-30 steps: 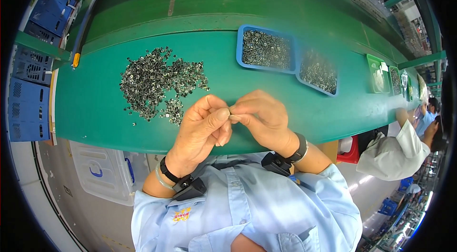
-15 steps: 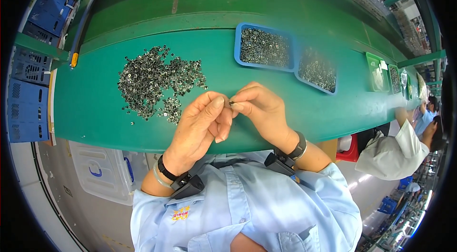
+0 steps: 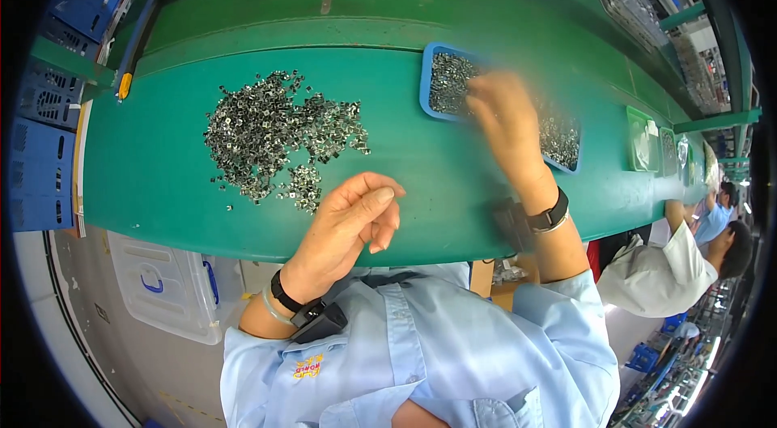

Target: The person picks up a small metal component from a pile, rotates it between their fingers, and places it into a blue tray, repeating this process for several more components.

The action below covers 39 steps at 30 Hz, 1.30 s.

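Small metal pieces (image 3: 263,137) are lying in a broad loose heap toward the left end of the green counter (image 3: 421,185), with a little cluster (image 3: 304,185) sitting off the heap's near side and one stray piece (image 3: 230,208) resting nearer the front edge. Plenty more are filling a blue tray (image 3: 425,88) by the counter's far edge, right of the middle, and others are showing in a second tray (image 3: 579,154) just beside it, which your arm is partly hiding. Judging from how they are lying, your work seems to be partway along: many pieces are sitting in the trays, while the whole heap is lying loose outside them. Your left hand (image 3: 352,214) is hovering by the front edge, its fingers curling and the thumb lying close to the forefinger; nothing is clearly showing between them. Your right hand (image 3: 508,116) is hanging over the first tray's right side, fingers bending together, but blur is covering the tips, so you can't tell whether they are pinching a piece.
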{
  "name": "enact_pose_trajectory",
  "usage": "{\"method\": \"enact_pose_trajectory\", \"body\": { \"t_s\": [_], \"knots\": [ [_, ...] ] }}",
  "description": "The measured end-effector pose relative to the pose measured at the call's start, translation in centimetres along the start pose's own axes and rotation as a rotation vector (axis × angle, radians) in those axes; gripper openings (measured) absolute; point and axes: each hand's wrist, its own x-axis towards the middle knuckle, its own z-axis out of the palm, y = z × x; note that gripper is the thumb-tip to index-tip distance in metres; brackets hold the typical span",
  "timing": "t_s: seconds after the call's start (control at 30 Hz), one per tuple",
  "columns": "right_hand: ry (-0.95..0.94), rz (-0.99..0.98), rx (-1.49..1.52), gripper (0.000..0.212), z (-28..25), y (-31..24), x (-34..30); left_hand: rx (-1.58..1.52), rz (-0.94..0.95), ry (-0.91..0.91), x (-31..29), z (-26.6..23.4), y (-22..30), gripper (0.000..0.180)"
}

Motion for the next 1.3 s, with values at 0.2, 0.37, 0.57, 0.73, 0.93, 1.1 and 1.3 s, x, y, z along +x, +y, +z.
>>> {"method": "enact_pose_trajectory", "body": {
  "t_s": [0.2, 0.37, 0.57, 0.73, 0.93, 1.1, 1.3],
  "knots": [
    [-0.310, -0.132, 0.053, 0.014, 5.6, -1.8, 2.8, -0.053, -0.013, 0.005, -0.2, -1.1, 0.1, 0.017],
    [-0.513, -0.227, -0.076, 0.016, 9.3, -1.7, 4.1, -0.088, -0.013, 0.005, -0.4, -1.5, 0.5, 0.016],
    [-0.505, -0.101, 0.097, 0.013, 7.4, -2.2, 4.0, -0.118, 0.025, 0.026, -0.5, -1.8, 0.8, 0.016],
    [-0.474, 0.163, 0.617, 0.011, 4.0, -4.3, 0.9, -0.162, 0.075, 0.060, 0.3, -0.9, 1.1, 0.020],
    [-0.410, 0.167, 0.792, 0.012, 2.7, -4.2, -2.4, -0.129, 0.039, -0.057, 1.2, 0.2, 0.3, 0.021],
    [-0.308, 0.076, 0.541, 0.011, 1.5, -4.7, -3.8, -0.058, 0.029, -0.038, 1.4, 1.0, -0.3, 0.022],
    [-0.316, 0.072, 0.396, 0.014, 0.2, -5.2, -4.3, 0.291, 0.116, 0.079, 1.2, 2.0, -0.7, 0.025]
  ]
}}
